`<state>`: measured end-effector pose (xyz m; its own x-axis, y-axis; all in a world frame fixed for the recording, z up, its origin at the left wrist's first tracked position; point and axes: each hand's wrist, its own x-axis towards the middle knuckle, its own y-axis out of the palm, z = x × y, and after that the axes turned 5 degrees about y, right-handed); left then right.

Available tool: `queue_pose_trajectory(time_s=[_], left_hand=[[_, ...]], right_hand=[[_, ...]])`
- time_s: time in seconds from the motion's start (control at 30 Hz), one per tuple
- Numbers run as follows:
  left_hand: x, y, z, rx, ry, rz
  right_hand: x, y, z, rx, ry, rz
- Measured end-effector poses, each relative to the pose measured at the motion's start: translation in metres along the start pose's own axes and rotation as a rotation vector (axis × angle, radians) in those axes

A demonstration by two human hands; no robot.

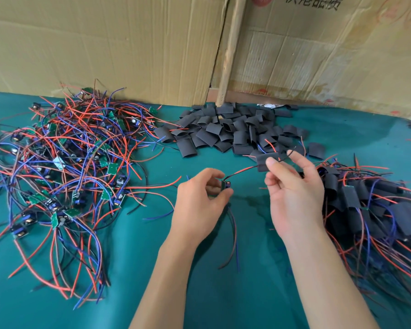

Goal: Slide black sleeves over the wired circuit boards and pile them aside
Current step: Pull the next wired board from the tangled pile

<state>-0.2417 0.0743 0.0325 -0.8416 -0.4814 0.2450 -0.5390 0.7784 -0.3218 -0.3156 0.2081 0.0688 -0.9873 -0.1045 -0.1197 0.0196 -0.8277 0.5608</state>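
Circuit board [225, 185], small and green with a blue part on it, sits pinched between the thumb and curled fingers of the left hand [201, 205], low over the green tabletop [133, 269]. Its red and black leads [243, 169] run up and across to the right hand [294, 195], whose thumb and forefinger pinch a black sleeve [263, 160] already threaded onto those leads but not yet over the board. The board looks light and rigid, best held by its edges, as it is; the leads are thin and floppy and would likely buckle if pushed. The sleeve seems a soft, flattened tube, likely to need a light squeeze at its sides to open its mouth before it slides down. Just to the right of the right hand lies the pile of finished sleeved boards [370, 205]. Beyond both hands spreads a heap of loose sleeves [228, 131], and far to the left of the left hand a tangle of unsleeved boards [64, 167]. Cardboard [105, 48] stands behind.
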Motion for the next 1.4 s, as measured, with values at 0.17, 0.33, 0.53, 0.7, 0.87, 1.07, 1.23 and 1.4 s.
queue_pose_trajectory(time_s=[0.17,0.33,0.53,0.7,0.87,1.07,1.23,1.4], left_hand=[[0.003,-0.003,0.001,-0.124,0.015,-0.030],[0.002,0.000,-0.004,-0.328,0.014,-0.023],[0.002,0.001,-0.005,-0.494,-0.025,0.021],[0.003,-0.001,-0.005,-0.623,-0.036,0.013],[0.001,0.000,-0.008,-0.717,-0.015,0.041],[0.000,0.003,-0.011,-0.794,-0.005,0.041],[-0.001,0.003,-0.010,-0.950,-0.061,0.090],[-0.003,0.003,-0.010,-0.911,-0.068,0.095]], right_hand=[[-0.002,0.005,-0.004,0.146,0.069,-0.016],[-0.006,0.010,-0.012,0.221,0.171,0.030],[-0.008,0.012,-0.013,0.290,0.280,0.047],[-0.009,0.013,-0.010,0.285,0.304,0.087],[-0.009,0.014,-0.009,0.395,0.336,0.041],[-0.011,0.018,-0.008,0.409,0.331,0.075],[-0.011,0.015,-0.013,0.335,0.395,0.148],[-0.009,0.012,-0.012,0.088,0.254,0.149]])
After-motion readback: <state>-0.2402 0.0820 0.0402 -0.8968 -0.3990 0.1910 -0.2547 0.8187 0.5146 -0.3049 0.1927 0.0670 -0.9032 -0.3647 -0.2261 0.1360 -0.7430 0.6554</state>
